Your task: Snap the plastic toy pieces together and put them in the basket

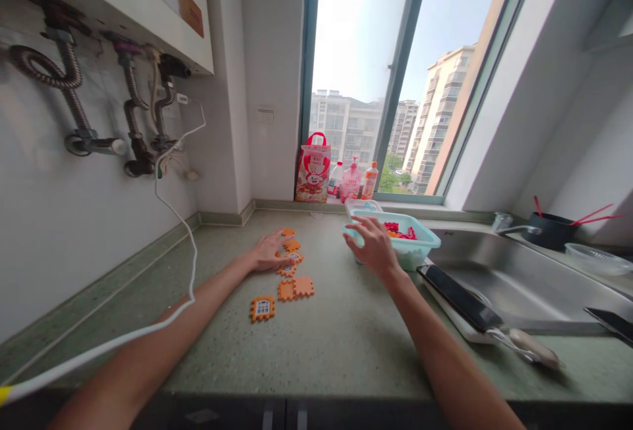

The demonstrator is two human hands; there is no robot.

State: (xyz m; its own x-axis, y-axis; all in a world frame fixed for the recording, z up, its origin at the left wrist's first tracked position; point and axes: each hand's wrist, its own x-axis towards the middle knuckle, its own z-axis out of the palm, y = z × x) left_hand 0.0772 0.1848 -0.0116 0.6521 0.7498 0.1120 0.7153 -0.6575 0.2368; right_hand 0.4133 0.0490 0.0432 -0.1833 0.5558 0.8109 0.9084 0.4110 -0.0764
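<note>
My left hand (270,251) rests on the counter with its fingers spread, beside a row of orange interlocking tiles (292,245). Its thumb reaches over a tile with a white window grid (287,269). Closer to me lie two plain orange tiles joined edge to edge (295,288) and a separate orange window tile (262,308). My right hand (373,245) hovers at the near left side of a teal plastic box (420,249), fingers curved and apart, with nothing visible between them. Red and orange pieces (403,232) lie inside the box, partly hidden by that hand.
A steel sink (475,252) lies to the right, with a black-and-white long object (459,298) along its near left edge. A white cable (194,258) hangs across the left side. Bottles (351,181) and a red bag (314,173) stand on the window sill.
</note>
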